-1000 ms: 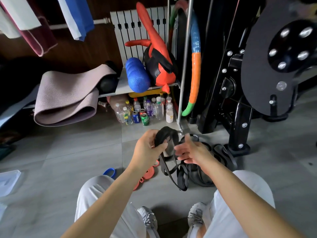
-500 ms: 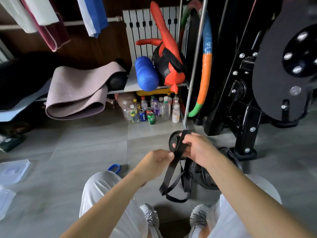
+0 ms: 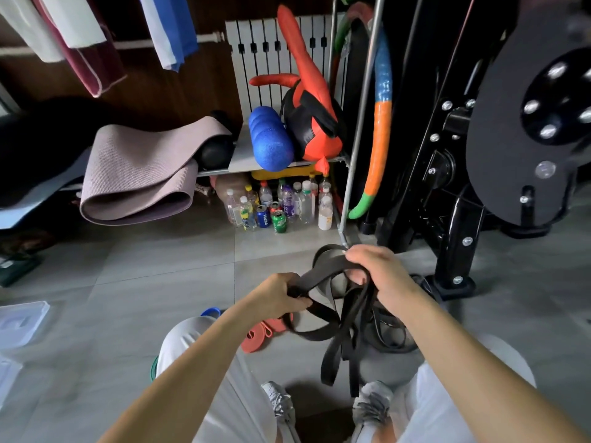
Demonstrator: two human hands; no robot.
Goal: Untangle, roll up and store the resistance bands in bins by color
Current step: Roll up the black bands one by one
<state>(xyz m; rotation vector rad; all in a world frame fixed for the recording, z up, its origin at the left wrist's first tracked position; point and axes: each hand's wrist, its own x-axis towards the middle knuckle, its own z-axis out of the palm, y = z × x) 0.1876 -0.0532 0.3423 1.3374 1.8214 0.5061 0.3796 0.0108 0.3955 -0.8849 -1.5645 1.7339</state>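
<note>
Okay, step: untangling; rolling and binning not yet done for this one, I'd judge.
Black band (image 3: 323, 272): held up over the floor (image 3: 160, 282) in front of the person; one strap runs between the hands, several loops hang tangled below the right hand (image 3: 380, 276).
Right grip: clamped on the bunched loops, fingers curled over the top.
Left grip: left hand (image 3: 281, 297) clamped on a single strap at a crossing.
How to: probably use the right grip as anchor and feed the left strap back through the crossing. No yanking, since rubber likely cinches tight. Shake the hanging loops free first.
Floor: grey tiles; more black bands heaped under the right hand, near the machine (image 3: 463, 155).
Machine: black gym frame, far right side of the floor.
Mat (image 3: 137, 174): pinkish, folded, hangs off the low shelf (image 3: 243, 163), far left.
Clear bins (image 3: 22, 321): left edge of the floor, well apart from the hands; which colour goes where, cannot tell.
Bottles (image 3: 278, 203): cluster on the floor under the shelf.
Red band (image 3: 262, 330): loose on the floor under the left hand.
Blue band (image 3: 211, 311): just beside it, mostly hidden.
</note>
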